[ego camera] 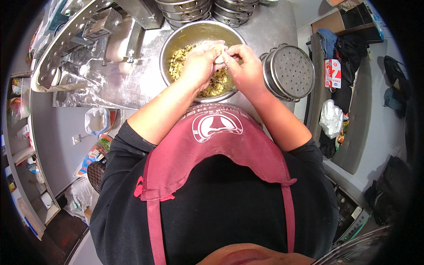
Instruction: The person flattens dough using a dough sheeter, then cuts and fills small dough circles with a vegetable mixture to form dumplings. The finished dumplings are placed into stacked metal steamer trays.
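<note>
Over a large steel bowl (pixel 164 66) I hold a small piece of pale dough (pixel 219 59) with yellowish filling showing at its top. My left hand (pixel 200 61) cups the dough from the left, thumb laid against it. The fingertips of my right hand (pixel 244 64) pinch its right edge. Below them, the bowl holds a chopped yellow filling (pixel 180 63), heaped mostly on the left and front. A thin dark utensil handle (pixel 228 86) rests in the filling under my hands and reaches the bowl's front rim. My fingers hide part of the dough.
A perforated steel steamer (pixel 293 71) stands right of the bowl on the steel table (pixel 271 26). Stacked steamers (pixel 184 10) rise behind it. Left is a floury metal machine (pixel 122 39). A bench (pixel 356 132) with clothes and bags lies far right.
</note>
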Tool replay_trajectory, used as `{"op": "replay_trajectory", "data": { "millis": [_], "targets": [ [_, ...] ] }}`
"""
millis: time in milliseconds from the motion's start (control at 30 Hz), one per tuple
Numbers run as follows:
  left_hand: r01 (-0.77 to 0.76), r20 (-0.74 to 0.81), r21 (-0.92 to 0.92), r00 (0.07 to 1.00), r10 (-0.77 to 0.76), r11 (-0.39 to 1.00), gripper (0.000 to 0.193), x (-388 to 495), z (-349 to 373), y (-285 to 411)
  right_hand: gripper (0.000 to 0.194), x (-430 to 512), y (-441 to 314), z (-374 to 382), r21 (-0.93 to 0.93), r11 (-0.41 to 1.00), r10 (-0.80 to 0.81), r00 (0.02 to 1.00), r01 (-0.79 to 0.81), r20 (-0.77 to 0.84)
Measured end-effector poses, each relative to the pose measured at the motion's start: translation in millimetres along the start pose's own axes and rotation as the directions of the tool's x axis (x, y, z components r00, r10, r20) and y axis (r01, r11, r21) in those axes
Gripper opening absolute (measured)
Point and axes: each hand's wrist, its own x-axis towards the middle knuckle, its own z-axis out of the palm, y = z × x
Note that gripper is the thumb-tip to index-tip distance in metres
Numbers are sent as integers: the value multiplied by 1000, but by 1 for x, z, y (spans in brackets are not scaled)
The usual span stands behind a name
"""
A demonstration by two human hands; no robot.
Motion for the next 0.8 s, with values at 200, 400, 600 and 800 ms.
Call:
{"op": "replay_trajectory", "data": {
  "millis": [200, 400, 600, 800],
  "targets": [
    [3, 22, 337, 1000, -11, 942, 36, 1, -4, 13, 19, 4, 0, -4, -172, 980, -87, 992, 101, 86],
    [3, 62, 376, 998, -28, 927, 54, 10, -11, 23, 15, 7, 6, 4, 153, 949, 251, 955, -275, 155],
    [13, -66, 206, 998, 0, 978, 43, 9, -8, -1, 13, 0, 4, 17, 141, 937, 322, 947, -320, 13],
    [-78, -84, 360, 990, 115, 930, 33, 8, -14, -12, 10, -7, -5, 6, -178, 980, -85, 996, 87, 21]
  ]
}}
